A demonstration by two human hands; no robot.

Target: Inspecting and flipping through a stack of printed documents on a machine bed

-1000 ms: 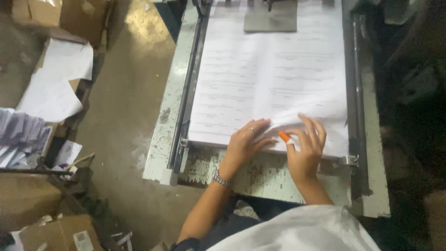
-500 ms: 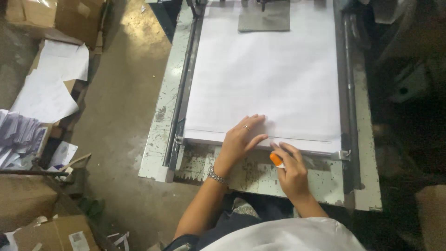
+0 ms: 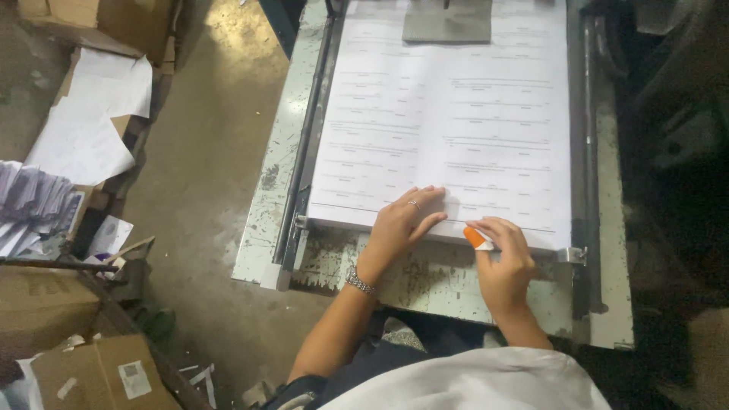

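Observation:
A thick stack of white printed sheets [image 3: 448, 114] lies on a worn metal machine table [image 3: 425, 281]. My left hand [image 3: 402, 224], with a ring and a wrist bracelet, lies flat on the stack's near edge. My right hand [image 3: 501, 262] sits at the same edge just to the right, fingers curled, with an orange cap [image 3: 474, 237] on the index fingertip touching the paper edge. A grey metal block [image 3: 448, 21] rests on the stack's far end.
Metal side rails [image 3: 307, 167] flank the stack on left and right. To the left on the concrete floor are cardboard boxes [image 3: 53, 304], loose white sheets [image 3: 91, 129] and a pile of paper [image 3: 30, 201]. Dark machine parts stand at the right.
The top sheet showed print, then a blank face, and now print again. My right hand came off the sheet to the near edge and stayed there; the left hand stayed pressed on the stack.

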